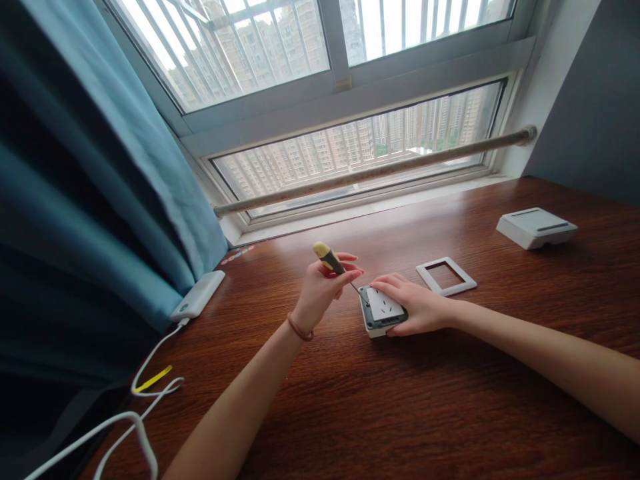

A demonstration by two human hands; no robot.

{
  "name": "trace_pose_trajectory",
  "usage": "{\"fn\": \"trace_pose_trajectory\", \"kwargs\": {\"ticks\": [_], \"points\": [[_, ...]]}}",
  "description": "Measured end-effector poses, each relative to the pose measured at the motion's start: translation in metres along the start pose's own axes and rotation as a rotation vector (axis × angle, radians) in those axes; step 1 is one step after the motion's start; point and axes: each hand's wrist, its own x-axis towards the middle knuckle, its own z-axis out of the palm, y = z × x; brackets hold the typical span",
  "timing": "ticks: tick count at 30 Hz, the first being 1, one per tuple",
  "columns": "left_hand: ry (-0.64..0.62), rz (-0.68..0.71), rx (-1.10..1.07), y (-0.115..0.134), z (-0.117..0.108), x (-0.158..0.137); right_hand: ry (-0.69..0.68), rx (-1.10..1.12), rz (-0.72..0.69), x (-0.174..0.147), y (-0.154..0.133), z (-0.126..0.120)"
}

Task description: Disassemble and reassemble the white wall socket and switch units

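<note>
In my left hand (323,287) is a screwdriver (329,257) with a yellow and dark handle, tilted, its fingers closed round the handle. The thin shaft slants down to the left edge of a wall socket (385,304), where the tip meets or nearly meets a screw spot; exact contact is too small to tell. My right hand (413,303) grips the socket from its right side, fingers over the top edge and thumb along the near side. White face and dark grey frame show on the socket, which sits on a white box base on the table.
Behind my right hand lies a white square cover frame (463,288). Farther right is a white box (537,228). On the left are a white power bank (203,293) with a white cable (136,420), a yellow strip (155,379) and a blue curtain (100,167). A rail (375,175) crosses the window.
</note>
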Motion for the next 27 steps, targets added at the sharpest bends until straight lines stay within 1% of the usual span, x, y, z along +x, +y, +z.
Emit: {"fn": "trace_pose_trajectory", "kwargs": {"ticks": [3,6,9,11,13,15,17,24,27], "points": [[-0.026,0.034,-0.061,-0.0002,-0.0011,0.0,-0.001,0.011,-0.001,-0.0002,0.0,0.0],[-0.097,0.072,-0.138,-0.0012,-0.0024,0.0004,-0.007,0.0,0.005,-0.0003,-0.0001,0.0001],[-0.14,0.082,-0.148,-0.0015,-0.0015,0.0006,-0.002,-0.003,0.006,-0.0002,0.0,0.0006],[-0.126,0.099,-0.111,-0.0015,0.0,0.0007,0.001,0.001,0.001,-0.0001,0.0002,0.001],[-0.08,0.12,-0.06,-0.0019,0.0011,0.0008,0.0,0.0,-0.003,-0.0001,0.0003,0.0011],[-0.033,0.122,-0.011,-0.0031,0.0014,0.001,-0.002,-0.005,-0.005,-0.0001,0.0003,0.001],[-0.016,0.111,0.017,-0.0046,0.001,0.0011,0.001,-0.004,-0.005,-0.0001,0.0001,0.0008],[-0.06,0.085,-0.01,-0.0048,0.0039,-0.0015,0.014,0.013,-0.001,-0.0005,0.0,0.0007],[-0.076,0.097,-0.025,-0.0036,0.0053,-0.0027,0.018,0.019,-0.002,-0.0006,0.0006,0.0015]]}}
